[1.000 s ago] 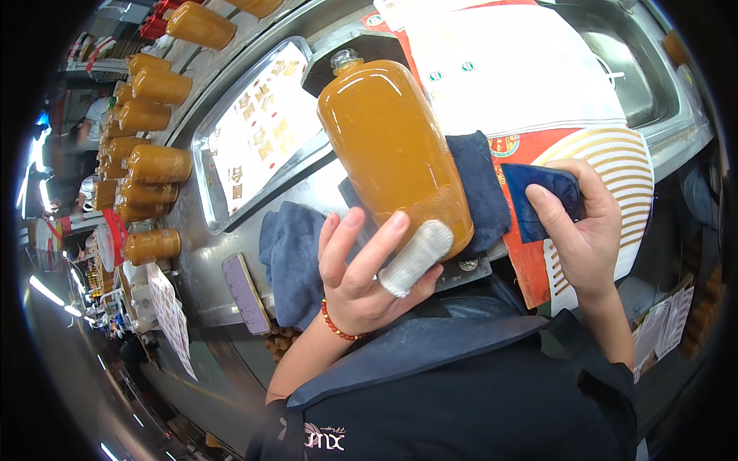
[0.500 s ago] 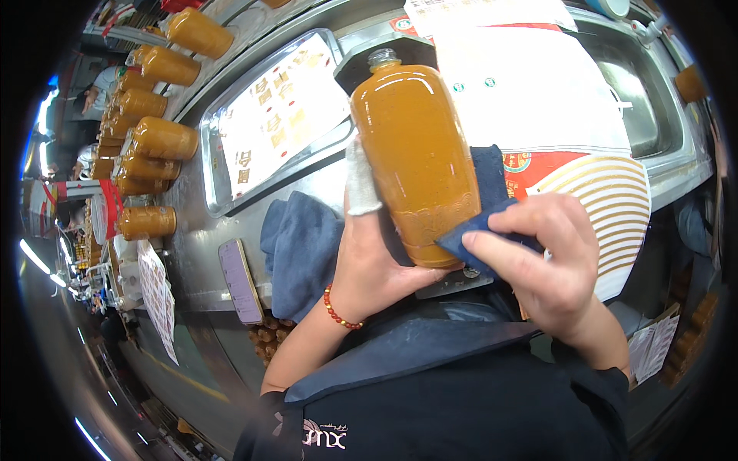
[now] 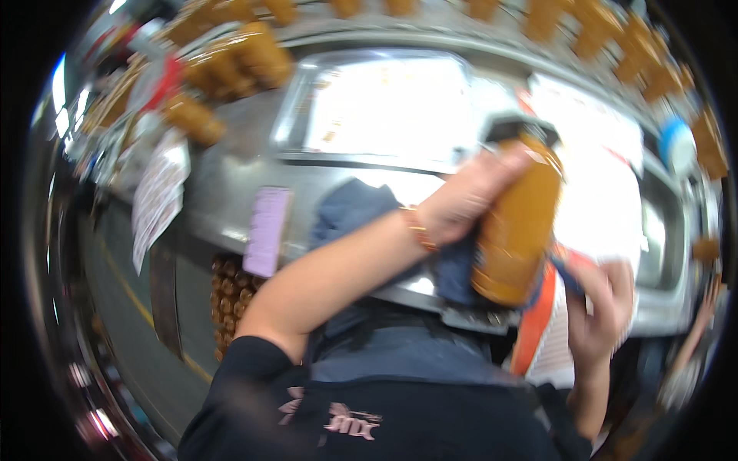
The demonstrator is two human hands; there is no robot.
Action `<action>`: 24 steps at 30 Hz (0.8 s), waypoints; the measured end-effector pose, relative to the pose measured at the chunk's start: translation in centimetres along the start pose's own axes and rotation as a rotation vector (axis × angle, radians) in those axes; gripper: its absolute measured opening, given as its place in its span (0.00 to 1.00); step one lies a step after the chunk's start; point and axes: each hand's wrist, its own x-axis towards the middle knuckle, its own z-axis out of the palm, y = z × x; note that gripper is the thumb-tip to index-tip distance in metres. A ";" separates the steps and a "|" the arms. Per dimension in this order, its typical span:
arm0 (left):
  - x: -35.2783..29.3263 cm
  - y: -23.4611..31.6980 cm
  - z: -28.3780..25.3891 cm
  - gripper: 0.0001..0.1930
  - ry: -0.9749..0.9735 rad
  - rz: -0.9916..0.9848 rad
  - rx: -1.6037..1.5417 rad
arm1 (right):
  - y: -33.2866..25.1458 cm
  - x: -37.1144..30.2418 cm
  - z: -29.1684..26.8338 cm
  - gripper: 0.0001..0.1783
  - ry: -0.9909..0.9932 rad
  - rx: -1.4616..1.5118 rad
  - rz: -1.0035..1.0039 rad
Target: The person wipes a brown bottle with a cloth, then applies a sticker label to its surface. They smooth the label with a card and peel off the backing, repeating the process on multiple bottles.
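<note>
Amber-orange glossy bottle with rounded shoulders [image 3: 515,230] sits right of centre in the frame, leaning slightly, neck end up-frame at a black angular block [image 3: 503,129], base toward the wearer's body. Block probably props the neck end; dark blue folded cloth [image 3: 453,269] shows at its lower left, likely padding it off the steel counter [image 3: 223,184]. Left hand [image 3: 465,196] reaches across from lower left and lies on the bottle's upper left side, probably to steady it; fingers look close together, but blur means I can't tell how firmly they grip. Right hand [image 3: 603,307], lower right, has thumb and fingers pinched on a thin blue flat scraper-like piece [image 3: 567,275], just beside the bottle's lower right side; contact, can't tell. Held by 1 edge, seemingly leaving the other free. Upper centre: shiny metal tray [image 3: 288,115] bearing a white printed sheet [image 3: 392,107], apparently parked within reach. Crumpled blue-grey cloth [image 3: 350,211] under the left forearm, lilac-screened phone [image 3: 267,230] left of it. More amber bottles [image 3: 261,54] upper left, set back, maybe to free working room.
</note>
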 end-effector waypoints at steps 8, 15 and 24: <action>-2.3 1.4 3.9 0.34 -0.062 -0.112 -0.021 | 6.7 -4.4 -3.1 0.15 0.049 0.208 0.244; -13.7 15.5 -2.4 0.45 0.464 0.603 0.480 | 5.4 -4.0 -3.0 0.13 0.264 0.355 0.477; -15.7 22.8 -23.4 0.44 1.548 0.784 1.220 | 3.3 -1.4 -1.1 0.16 0.223 0.363 0.489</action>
